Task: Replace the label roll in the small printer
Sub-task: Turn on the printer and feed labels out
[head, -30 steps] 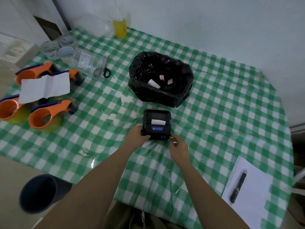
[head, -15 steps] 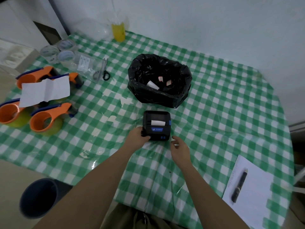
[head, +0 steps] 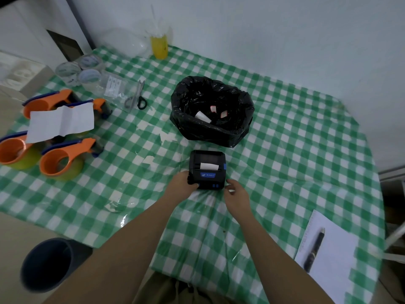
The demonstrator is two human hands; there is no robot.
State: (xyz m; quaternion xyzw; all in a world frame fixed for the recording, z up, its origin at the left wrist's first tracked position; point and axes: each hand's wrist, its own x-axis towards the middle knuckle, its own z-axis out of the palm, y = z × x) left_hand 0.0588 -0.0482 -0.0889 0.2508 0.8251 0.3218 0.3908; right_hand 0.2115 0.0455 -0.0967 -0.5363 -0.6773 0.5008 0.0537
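Printer [head: 207,170] mid-desk, in front of bin bag [head: 211,110]. Left hand [head: 182,183] fingers grasp its left side; right hand [head: 237,194] released, beside. Rigid, light plastic; grip the sides.

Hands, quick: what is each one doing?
Left hand: gripping the printer's left front corner.
Right hand: loosely curled at its right front corner, holding nothing.

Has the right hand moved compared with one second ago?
Yes. The right hand has drawn slightly back from the printer corner toward the person; now it barely touches it.
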